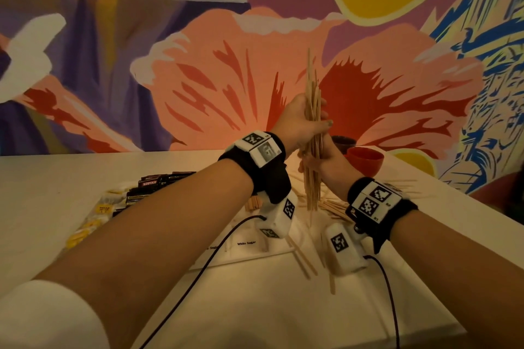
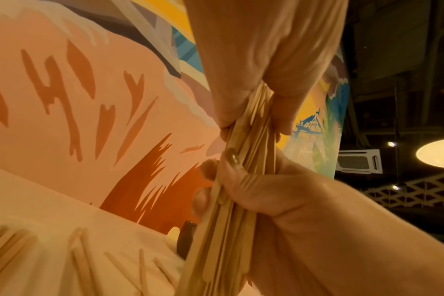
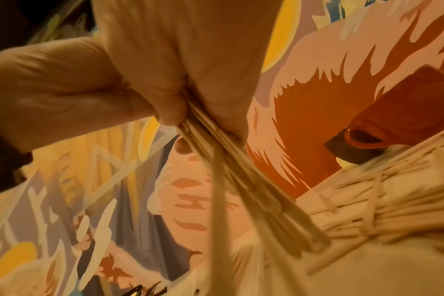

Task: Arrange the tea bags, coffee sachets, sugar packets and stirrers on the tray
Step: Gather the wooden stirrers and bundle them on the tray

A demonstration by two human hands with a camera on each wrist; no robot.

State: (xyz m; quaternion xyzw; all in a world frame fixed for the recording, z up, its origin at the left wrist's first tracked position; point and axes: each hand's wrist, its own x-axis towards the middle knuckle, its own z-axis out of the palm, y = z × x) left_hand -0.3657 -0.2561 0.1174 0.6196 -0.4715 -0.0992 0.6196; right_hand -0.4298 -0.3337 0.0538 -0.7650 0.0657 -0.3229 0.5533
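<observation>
A bundle of wooden stirrers (image 1: 312,88) stands upright above the table, and both hands grip it. My left hand (image 1: 307,119) wraps the bundle higher up; my right hand (image 1: 317,163) holds it just below. In the left wrist view the left hand (image 2: 261,84) comes from the top and the right hand (image 2: 243,180) closes round the stirrers (image 2: 254,138) from below. The right wrist view shows the bundle (image 3: 241,180) fanning out below the right hand (image 3: 190,84). The white tray (image 1: 255,257) lies under my wrists. Black coffee sachets (image 1: 153,184) and yellow packets (image 1: 90,225) lie to its left.
Loose stirrers (image 1: 333,207) are scattered on the table under and right of the hands, more (image 1: 306,265) near the tray's front edge. A red bowl (image 1: 365,161) and a dark bowl (image 1: 343,141) stand behind the hands. Cables run from both wrist cameras.
</observation>
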